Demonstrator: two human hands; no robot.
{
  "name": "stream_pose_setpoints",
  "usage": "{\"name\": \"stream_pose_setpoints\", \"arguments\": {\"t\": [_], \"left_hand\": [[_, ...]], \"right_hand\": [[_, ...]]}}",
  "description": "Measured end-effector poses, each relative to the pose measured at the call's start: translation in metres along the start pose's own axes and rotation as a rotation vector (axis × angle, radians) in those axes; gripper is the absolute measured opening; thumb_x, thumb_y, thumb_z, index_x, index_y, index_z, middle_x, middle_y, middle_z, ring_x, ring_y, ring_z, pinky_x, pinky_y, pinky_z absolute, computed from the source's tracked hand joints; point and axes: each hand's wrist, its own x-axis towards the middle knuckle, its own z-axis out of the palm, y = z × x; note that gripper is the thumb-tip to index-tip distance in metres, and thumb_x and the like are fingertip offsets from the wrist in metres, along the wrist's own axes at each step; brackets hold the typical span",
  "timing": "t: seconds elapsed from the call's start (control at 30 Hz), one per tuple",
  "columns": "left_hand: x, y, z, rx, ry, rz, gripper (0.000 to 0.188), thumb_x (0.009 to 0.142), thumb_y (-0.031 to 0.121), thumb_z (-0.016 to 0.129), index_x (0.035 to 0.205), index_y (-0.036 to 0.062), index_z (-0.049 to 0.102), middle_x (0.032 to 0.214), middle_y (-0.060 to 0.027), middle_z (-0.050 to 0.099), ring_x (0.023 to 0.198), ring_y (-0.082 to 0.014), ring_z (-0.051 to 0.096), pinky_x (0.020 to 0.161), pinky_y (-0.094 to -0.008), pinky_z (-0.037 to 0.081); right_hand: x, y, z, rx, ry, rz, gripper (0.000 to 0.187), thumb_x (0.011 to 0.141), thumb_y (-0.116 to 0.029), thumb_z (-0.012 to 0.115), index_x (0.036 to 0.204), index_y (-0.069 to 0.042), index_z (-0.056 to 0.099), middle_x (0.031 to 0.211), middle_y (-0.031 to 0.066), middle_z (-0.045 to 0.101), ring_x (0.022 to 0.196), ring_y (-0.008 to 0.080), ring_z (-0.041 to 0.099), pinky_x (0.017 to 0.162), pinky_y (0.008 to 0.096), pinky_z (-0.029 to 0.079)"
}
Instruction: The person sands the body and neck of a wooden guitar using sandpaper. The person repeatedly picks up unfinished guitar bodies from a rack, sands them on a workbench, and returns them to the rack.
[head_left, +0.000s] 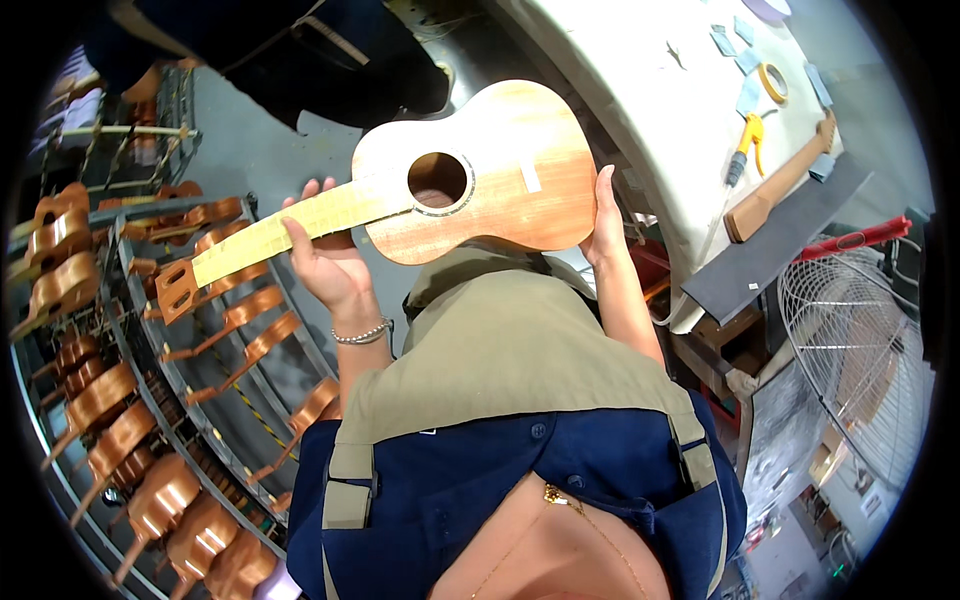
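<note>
A ukulele (500,140) with a light wood top lies across my two hands in front of my apron, face up. No strings show on it. Yellow tape (265,237) covers its fretboard, and a small white strip (530,178) sits on the top right of the soundhole. My left hand (338,272) is closed around the neck, thumb over the front edge, with the slotted headstock (177,291) beyond it to the left. Against the rounded tail end of the body, my right hand (604,228) grips the edge; most of its fingers are hidden beneath.
Racks of ukulele bodies (165,500) fill the left side. A white-covered table (620,60) at the right bears a tape roll (773,83), a yellow air gun (748,145), a wooden neck (780,180) and a dark board (770,240). A wire-caged fan (850,330) stands nearby. Another person's dark clothing (330,60) is ahead.
</note>
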Motion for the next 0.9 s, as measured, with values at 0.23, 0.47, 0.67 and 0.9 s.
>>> {"name": "stream_pose_setpoints", "arguments": {"t": [0.23,0.47,0.67,0.9], "left_hand": [[0.041,-0.024,0.022,0.060,-0.073,-0.123,0.039,0.097,0.029,0.039,0.124,0.0031,0.031,0.119,-0.0180,0.051,0.115,-0.0313,0.049,0.098,-0.0433,0.039],[0.082,-0.009,0.044,0.043,-0.614,-0.033,0.034,0.087,0.007,0.054,0.119,0.0007,0.043,0.116,-0.0122,0.048,0.109,-0.0215,0.048,0.099,-0.0411,0.037],[0.085,0.004,0.118,0.205,-0.964,0.215,0.052,0.072,-0.006,0.069,0.118,-0.0030,0.045,0.104,-0.0163,0.059,0.096,-0.0232,0.060,0.086,-0.0334,0.049],[0.059,-0.017,0.192,0.240,-1.109,0.160,0.047,0.070,-0.010,0.069,0.111,-0.0085,0.049,0.118,-0.0202,0.054,0.098,-0.0240,0.060,0.087,-0.0332,0.050]], "right_hand": [[0.018,-0.026,0.016,-0.045,0.165,0.010,0.074,0.089,-0.059,0.035,0.134,0.000,0.035,0.134,0.0161,0.041,0.122,0.0260,0.044,0.100,0.0379,0.037],[0.039,-0.019,-0.011,-0.212,0.014,-0.151,0.076,0.076,-0.045,0.069,0.132,-0.004,0.037,0.130,0.0071,0.047,0.119,0.0214,0.045,0.095,0.0386,0.038],[0.066,-0.013,-0.046,-0.105,-0.195,-0.169,0.053,0.075,-0.004,0.071,0.122,-0.003,0.046,0.114,0.0087,0.054,0.106,0.0237,0.055,0.089,0.0405,0.049],[0.070,-0.008,-0.061,-0.024,-0.128,0.012,0.053,0.078,-0.007,0.069,0.124,0.001,0.044,0.119,0.0133,0.052,0.103,0.0250,0.057,0.087,0.0397,0.051]]}}
